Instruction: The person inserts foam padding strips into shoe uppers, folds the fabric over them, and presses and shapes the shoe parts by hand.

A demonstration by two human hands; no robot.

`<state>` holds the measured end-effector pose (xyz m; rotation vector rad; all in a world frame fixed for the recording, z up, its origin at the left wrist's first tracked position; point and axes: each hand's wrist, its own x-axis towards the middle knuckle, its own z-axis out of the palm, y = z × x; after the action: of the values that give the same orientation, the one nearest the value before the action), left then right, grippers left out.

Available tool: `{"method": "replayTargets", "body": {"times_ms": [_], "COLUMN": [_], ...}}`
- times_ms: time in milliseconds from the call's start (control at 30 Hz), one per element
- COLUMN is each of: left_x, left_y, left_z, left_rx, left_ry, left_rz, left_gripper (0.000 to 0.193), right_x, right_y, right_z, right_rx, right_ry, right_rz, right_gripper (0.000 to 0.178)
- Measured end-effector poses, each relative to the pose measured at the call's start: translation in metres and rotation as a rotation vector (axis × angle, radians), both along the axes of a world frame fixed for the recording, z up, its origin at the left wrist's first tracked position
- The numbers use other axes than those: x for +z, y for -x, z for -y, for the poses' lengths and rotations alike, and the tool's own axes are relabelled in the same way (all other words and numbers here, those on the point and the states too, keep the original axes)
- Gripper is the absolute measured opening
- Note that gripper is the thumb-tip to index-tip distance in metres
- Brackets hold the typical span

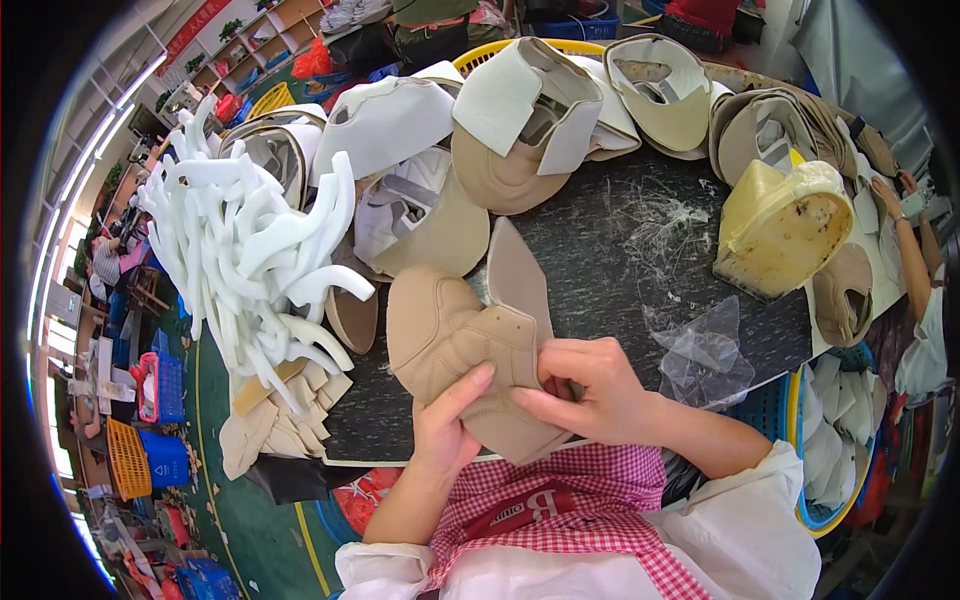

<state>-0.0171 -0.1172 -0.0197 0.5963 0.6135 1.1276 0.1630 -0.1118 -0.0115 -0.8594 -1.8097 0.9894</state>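
Observation:
Between my hands, over the near edge of the black tabletop, is a tan shoe upper [440, 325] with stitched lines and small punched holes. My left hand [448, 418] holds its near left part, thumb on top and fingers hidden beneath. The right edge is pinched by my right hand [590, 388], its fingers curled. A pointed flap of the upper stands up at the far side. Left of it lies a heap of white foam strips [255, 225]. More tan uppers [510, 165] with white lining lie beyond my hands.
A glue-stained yellow container [775, 230] stands at the right of the black table [620, 260]. Near it lies a clear plastic sheet [705, 350]. Small beige pieces [300, 405] sit at the left corner. A basket of pale pieces [835, 430] and another person's arm [905, 240] are at right.

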Motion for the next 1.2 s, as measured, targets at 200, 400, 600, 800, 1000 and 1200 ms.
{"method": "replayTargets", "body": {"times_ms": [200,400,600,800,1000,1200], "left_x": [-0.003,-0.009,-0.011,-0.017,-0.01,-0.012], "left_y": [-0.008,-0.008,-0.005,-0.011,-0.011,-0.012], "left_z": [0.009,0.016,0.015,0.019,0.019,0.025], "left_rx": [0.026,0.0,-0.099,-0.123,-0.176,-0.127], "left_ry": [-0.004,-0.061,-0.024,-0.081,-0.058,-0.188], "left_rz": [-0.118,-0.069,0.046,-0.019,0.001,-0.315], "left_gripper": [0.05,0.048,0.05,0.052,0.055,0.051], "right_x": [-0.011,-0.008,-0.006,-0.004,0.002,0.019], "right_y": [0.001,-0.004,-0.005,-0.012,-0.024,-0.028], "right_z": [0.005,0.01,0.01,0.005,0.009,0.011], "right_rx": [-0.197,-0.109,-0.049,0.023,0.023,-0.216], "right_ry": [-0.243,-0.027,0.02,-0.088,-0.139,-0.147], "right_rz": [0.065,-0.109,-0.156,-0.135,0.043,0.028], "right_gripper": [0.028,0.026,0.027,0.028,0.031,0.029]}}
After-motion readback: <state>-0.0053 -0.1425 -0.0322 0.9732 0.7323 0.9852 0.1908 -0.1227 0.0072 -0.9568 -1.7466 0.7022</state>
